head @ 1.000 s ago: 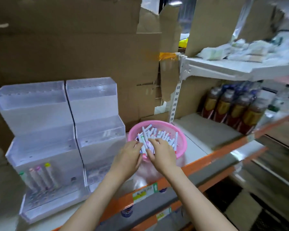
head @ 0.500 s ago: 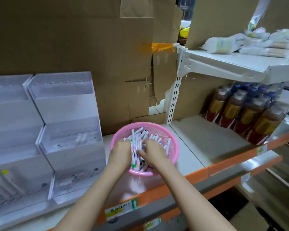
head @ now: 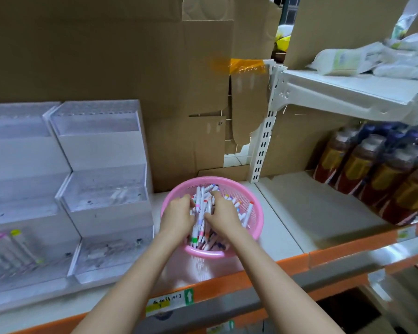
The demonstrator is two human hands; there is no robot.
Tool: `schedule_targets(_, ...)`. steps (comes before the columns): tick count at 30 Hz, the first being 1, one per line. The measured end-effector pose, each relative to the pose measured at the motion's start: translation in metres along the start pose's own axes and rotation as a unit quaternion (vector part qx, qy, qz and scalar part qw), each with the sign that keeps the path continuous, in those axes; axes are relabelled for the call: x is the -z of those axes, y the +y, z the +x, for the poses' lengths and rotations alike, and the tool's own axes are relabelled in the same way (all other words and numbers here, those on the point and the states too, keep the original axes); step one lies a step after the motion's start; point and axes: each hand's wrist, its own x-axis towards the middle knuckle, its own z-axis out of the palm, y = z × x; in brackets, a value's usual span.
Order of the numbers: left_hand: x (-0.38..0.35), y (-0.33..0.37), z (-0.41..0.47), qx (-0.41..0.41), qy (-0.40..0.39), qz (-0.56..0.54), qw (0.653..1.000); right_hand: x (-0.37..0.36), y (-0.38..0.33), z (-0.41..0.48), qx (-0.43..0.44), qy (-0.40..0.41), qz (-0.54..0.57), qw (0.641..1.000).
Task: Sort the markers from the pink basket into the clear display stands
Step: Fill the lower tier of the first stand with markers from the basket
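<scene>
Both hands reach down into the pink basket point(head: 258, 219), which sits on the shelf point(head: 287, 237) with its far rim just beyond the fingertips. The left hand point(head: 177, 216) and right hand point(head: 223, 214) lie side by side, knuckles up, with a bunch of white markers point(head: 199, 204) standing between them. The fingers of each hand bend down into the pile and touch the markers, but their tips are buried, so it cannot be told whether either hand has closed on one. More markers lie loose under and to the right of the right hand's fingers.

Left of the left hand's fingers, close to the basket, stands a clear display stand point(head: 106, 189) with stepped tiers. A second stand point(head: 17, 189) touches its far side; a few capped markers point(head: 12, 247) lean in its lowest tier. Well to the right of the fingers stand dark bottles point(head: 372, 179).
</scene>
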Motion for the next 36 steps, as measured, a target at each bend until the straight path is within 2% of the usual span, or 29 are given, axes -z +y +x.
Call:
schedule_targets(6,0.003,0.003,-0.003,-0.008,0.015,-0.040,0.999,0.006,0.004,-0.008,0.007,0.020,0.055,0.998)
schedule_targets(14,0.012,0.002,-0.011,-0.039,0.060,-0.098,0.993,0.014,-0.007,-0.023,0.068,0.066,0.107,0.990)
schedule_targets(22,0.036,0.012,-0.031,-0.094,0.165,-0.185,0.964,0.023,-0.031,-0.041,0.141,0.128,0.141,0.971)
schedule_targets(29,0.073,-0.004,-0.051,-0.122,0.193,-0.182,0.956,0.016,-0.070,-0.055,0.203,0.134,0.188,0.952)
schedule_targets(36,0.122,-0.054,-0.072,-0.131,0.215,-0.171,0.953,-0.021,-0.130,-0.062,0.245,0.119,0.203,0.940)
